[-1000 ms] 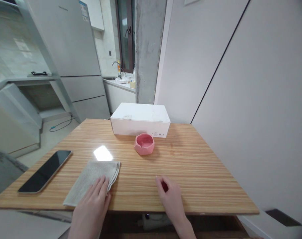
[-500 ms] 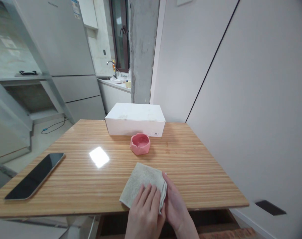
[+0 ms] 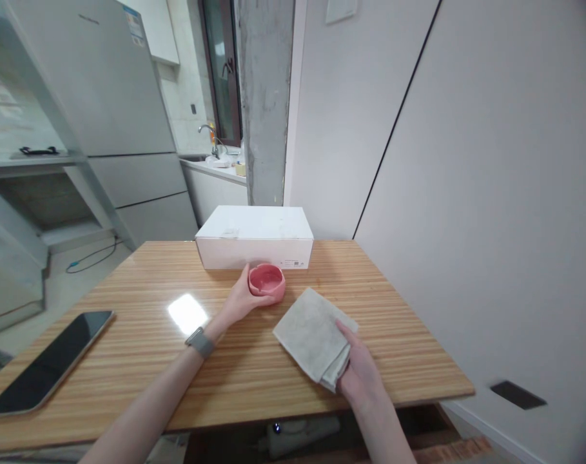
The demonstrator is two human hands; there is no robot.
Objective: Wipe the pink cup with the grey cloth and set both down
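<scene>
A small pink bowl [image 3: 267,280] stands on the wooden table [image 3: 128,303], just in front of a white box [image 3: 254,245]. My left hand [image 3: 239,301] reaches out to it and its fingers curl round the bowl's left side. There is a grey watch on that wrist. A folded grey cloth [image 3: 312,335] lies to the right of the bowl. My right hand [image 3: 360,370] grips the cloth's near right corner, thumb on top.
A black phone [image 3: 46,364] lies face up near the table's left front edge. A white wall runs close along the table's right side. Behind the table stand a concrete pillar, a fridge and a kitchen counter with a sink.
My left hand let go of the cloth and reached forward to grasp the pink bowl. My right hand took over the cloth and slid it right, beside the bowl.
</scene>
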